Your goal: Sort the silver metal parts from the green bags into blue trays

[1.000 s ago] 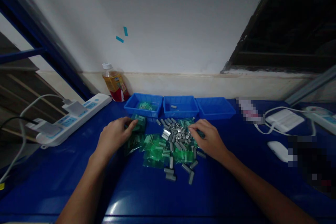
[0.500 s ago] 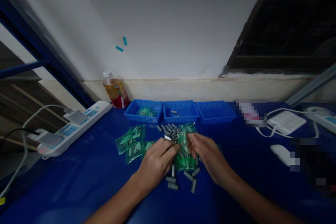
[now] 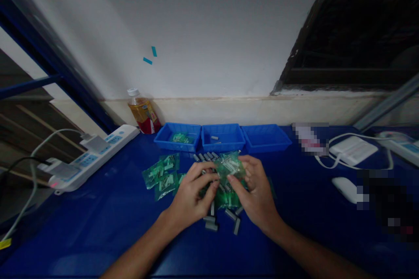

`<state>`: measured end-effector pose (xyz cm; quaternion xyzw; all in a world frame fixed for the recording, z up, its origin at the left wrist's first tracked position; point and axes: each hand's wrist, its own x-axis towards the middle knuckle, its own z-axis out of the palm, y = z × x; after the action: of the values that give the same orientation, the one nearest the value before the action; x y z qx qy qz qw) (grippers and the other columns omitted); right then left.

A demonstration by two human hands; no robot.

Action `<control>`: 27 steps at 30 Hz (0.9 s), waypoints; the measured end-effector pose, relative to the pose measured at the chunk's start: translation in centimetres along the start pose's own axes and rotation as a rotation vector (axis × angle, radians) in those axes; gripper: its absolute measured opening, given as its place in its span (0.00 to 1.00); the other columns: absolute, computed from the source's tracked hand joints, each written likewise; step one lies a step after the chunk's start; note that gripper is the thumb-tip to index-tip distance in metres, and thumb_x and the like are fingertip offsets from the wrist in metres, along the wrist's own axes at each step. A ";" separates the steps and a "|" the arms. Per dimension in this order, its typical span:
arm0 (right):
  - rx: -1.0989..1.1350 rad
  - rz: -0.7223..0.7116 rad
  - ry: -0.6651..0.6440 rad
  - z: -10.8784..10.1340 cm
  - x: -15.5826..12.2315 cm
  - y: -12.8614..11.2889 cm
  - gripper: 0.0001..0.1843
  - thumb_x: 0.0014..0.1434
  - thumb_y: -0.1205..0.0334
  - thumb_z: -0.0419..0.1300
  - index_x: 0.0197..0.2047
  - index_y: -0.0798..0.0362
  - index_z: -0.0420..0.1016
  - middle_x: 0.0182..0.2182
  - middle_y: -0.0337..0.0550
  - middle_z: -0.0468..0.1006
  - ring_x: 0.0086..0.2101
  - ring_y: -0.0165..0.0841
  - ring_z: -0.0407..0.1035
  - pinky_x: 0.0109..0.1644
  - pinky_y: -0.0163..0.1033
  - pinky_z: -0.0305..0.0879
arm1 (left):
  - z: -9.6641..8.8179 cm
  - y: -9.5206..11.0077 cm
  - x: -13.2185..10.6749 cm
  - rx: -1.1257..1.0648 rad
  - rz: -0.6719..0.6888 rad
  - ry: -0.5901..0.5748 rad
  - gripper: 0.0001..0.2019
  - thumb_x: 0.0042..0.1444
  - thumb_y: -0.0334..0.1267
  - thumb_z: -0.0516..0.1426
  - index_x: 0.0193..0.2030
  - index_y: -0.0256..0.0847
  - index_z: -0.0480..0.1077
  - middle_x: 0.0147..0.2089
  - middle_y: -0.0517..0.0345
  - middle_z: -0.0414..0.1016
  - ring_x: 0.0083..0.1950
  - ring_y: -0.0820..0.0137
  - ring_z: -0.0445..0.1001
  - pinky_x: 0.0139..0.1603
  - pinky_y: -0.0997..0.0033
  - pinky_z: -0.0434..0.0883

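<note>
My right hand [image 3: 260, 194] pinches a small clear green plastic bag [image 3: 229, 165] between thumb and fingers; several short metal pins show inside it. My left hand [image 3: 191, 194] is at the bag's left edge, its fingers curled and the thumb close to the index finger. What its fingertips hold, if anything, I cannot make out. Below the hands lie loose grey metal cylinders [image 3: 236, 226] and another green bag [image 3: 225, 200], partly covered. More loose cylinders [image 3: 202, 157] lie behind the hands. Filled green bags [image 3: 166, 183] overlap on the table to the left.
Three blue bins stand along the wall: the left bin [image 3: 160, 141] holds green bags, the middle bin [image 3: 225, 144] a few metal pieces, beside the right bin [image 3: 266, 144]. A drink bottle [image 3: 142, 111], a power strip [image 3: 94, 159], a white charger [image 3: 353, 150] and a white mouse-like object [image 3: 346, 189] flank them.
The bag in my right hand has turned from upright and narrow to flatter, showing its pins. My left fingers have drawn slightly away from its middle. The view has shifted a little.
</note>
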<state>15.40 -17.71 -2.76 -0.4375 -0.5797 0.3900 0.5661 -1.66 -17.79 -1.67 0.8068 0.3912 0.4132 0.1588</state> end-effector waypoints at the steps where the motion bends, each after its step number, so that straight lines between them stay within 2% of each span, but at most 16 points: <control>1: -0.036 -0.034 0.061 -0.2 0.1 0.1 0.22 0.55 0.64 0.59 0.52 0.49 0.57 0.37 0.43 0.74 0.35 0.33 0.72 0.38 0.39 0.70 | -0.3 0.0 0.1 -0.052 -0.089 0.016 0.08 0.59 0.34 0.53 0.41 0.39 0.72 0.46 0.49 0.72 0.47 0.65 0.70 0.46 0.64 0.69; 3: -0.146 -0.131 0.120 -0.6 0.4 0.3 0.19 0.55 0.67 0.58 0.49 0.48 0.60 0.35 0.42 0.73 0.33 0.34 0.71 0.36 0.39 0.69 | -0.7 0.1 0.4 -0.212 -0.280 0.006 0.11 0.61 0.41 0.51 0.43 0.39 0.71 0.41 0.51 0.72 0.42 0.66 0.71 0.41 0.67 0.69; 6: -0.342 -0.435 0.041 -0.9 0.5 0.2 0.11 0.52 0.75 0.54 0.35 0.49 0.66 0.31 0.40 0.71 0.34 0.34 0.69 0.38 0.41 0.67 | -0.6 0.3 0.7 -0.525 -0.506 -0.046 0.20 0.63 0.50 0.47 0.48 0.37 0.68 0.32 0.56 0.71 0.30 0.72 0.69 0.31 0.72 0.67; 8: -0.420 -0.631 -0.051 -0.9 0.4 0.1 0.14 0.50 0.79 0.51 0.33 0.49 0.67 0.32 0.41 0.70 0.37 0.35 0.67 0.41 0.43 0.67 | -0.2 0.5 0.8 -0.669 -0.558 -0.075 0.22 0.59 0.51 0.51 0.53 0.37 0.64 0.29 0.60 0.68 0.26 0.75 0.66 0.27 0.75 0.64; 10: -0.489 -0.699 -0.101 -0.7 0.2 0.0 0.17 0.51 0.80 0.50 0.36 0.49 0.69 0.39 0.44 0.70 0.43 0.37 0.66 0.45 0.46 0.67 | -0.2 0.3 1.2 -0.684 -0.547 -0.068 0.24 0.55 0.48 0.56 0.56 0.38 0.61 0.31 0.60 0.68 0.27 0.75 0.67 0.27 0.76 0.64; 12: -0.561 -0.657 -0.104 -0.5 0.1 0.0 0.17 0.53 0.78 0.51 0.42 0.49 0.70 0.47 0.48 0.66 0.48 0.39 0.63 0.47 0.47 0.66 | -1.2 -0.5 1.8 -0.526 -0.483 0.021 0.23 0.55 0.44 0.57 0.56 0.39 0.61 0.36 0.57 0.70 0.33 0.73 0.70 0.32 0.75 0.67; 14: -0.606 -0.597 -0.092 -0.4 0.1 0.1 0.16 0.56 0.74 0.54 0.46 0.50 0.70 0.52 0.51 0.61 0.51 0.41 0.60 0.48 0.48 0.66 | -3.0 -2.2 2.8 -0.183 -0.374 0.194 0.18 0.57 0.40 0.56 0.53 0.40 0.64 0.41 0.53 0.71 0.39 0.70 0.71 0.39 0.72 0.69; 16: -0.619 -0.566 -0.091 -0.4 0.0 0.2 0.14 0.58 0.71 0.55 0.47 0.50 0.70 0.53 0.52 0.59 0.52 0.42 0.60 0.48 0.49 0.67 | -5.0 -4.4 3.9 0.195 -0.255 0.351 0.11 0.59 0.38 0.53 0.47 0.39 0.68 0.46 0.52 0.72 0.46 0.67 0.70 0.49 0.67 0.67; 17: -0.621 -0.559 -0.101 -0.4 0.0 0.2 0.13 0.58 0.70 0.55 0.47 0.50 0.70 0.53 0.52 0.59 0.51 0.42 0.60 0.48 0.49 0.67 | -5.9 -5.6 4.3 0.314 -0.201 0.354 0.09 0.59 0.36 0.51 0.43 0.38 0.70 0.45 0.51 0.72 0.48 0.66 0.70 0.52 0.66 0.66; 19: -0.622 -0.544 -0.130 -0.6 -0.1 0.3 0.12 0.58 0.69 0.56 0.46 0.51 0.70 0.52 0.52 0.60 0.51 0.42 0.60 0.48 0.49 0.67 | -6.9 -7.7 4.9 0.455 -0.144 0.231 0.10 0.60 0.34 0.50 0.40 0.38 0.72 0.46 0.51 0.73 0.51 0.65 0.69 0.57 0.63 0.64; 21: -0.625 -0.526 -0.161 -0.7 -0.2 0.4 0.11 0.58 0.68 0.56 0.45 0.52 0.71 0.52 0.52 0.60 0.51 0.42 0.60 0.49 0.49 0.66 | -7.3 -9.0 4.8 0.536 -0.101 0.114 0.11 0.58 0.34 0.51 0.44 0.38 0.72 0.53 0.50 0.71 0.58 0.62 0.65 0.60 0.60 0.62; 23: -0.631 -0.517 -0.178 -0.8 -0.2 0.5 0.10 0.58 0.68 0.56 0.44 0.52 0.71 0.51 0.52 0.60 0.50 0.42 0.60 0.50 0.50 0.65 | -7.3 -9.2 4.1 0.583 -0.094 0.110 0.13 0.58 0.36 0.51 0.48 0.39 0.71 0.56 0.49 0.69 0.59 0.61 0.64 0.60 0.60 0.62; 25: -0.631 -0.519 -0.198 -0.9 -0.1 0.5 0.09 0.58 0.67 0.57 0.43 0.52 0.72 0.49 0.51 0.62 0.50 0.42 0.60 0.50 0.50 0.64 | -7.5 -8.9 3.0 0.624 -0.167 0.169 0.14 0.59 0.37 0.49 0.47 0.39 0.71 0.50 0.50 0.72 0.54 0.63 0.69 0.56 0.63 0.65; 27: -0.620 -0.525 -0.220 -1.0 -0.1 0.5 0.09 0.58 0.68 0.56 0.43 0.52 0.72 0.47 0.50 0.64 0.49 0.41 0.60 0.51 0.49 0.64 | -8.0 -8.5 1.8 0.677 -0.327 0.166 0.13 0.59 0.39 0.48 0.42 0.39 0.72 0.42 0.52 0.75 0.46 0.63 0.73 0.49 0.65 0.68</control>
<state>16.42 -17.67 -3.21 -0.3804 -0.8184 0.0841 0.4225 -11.61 -11.45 -0.77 0.7044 0.6406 0.2935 -0.0851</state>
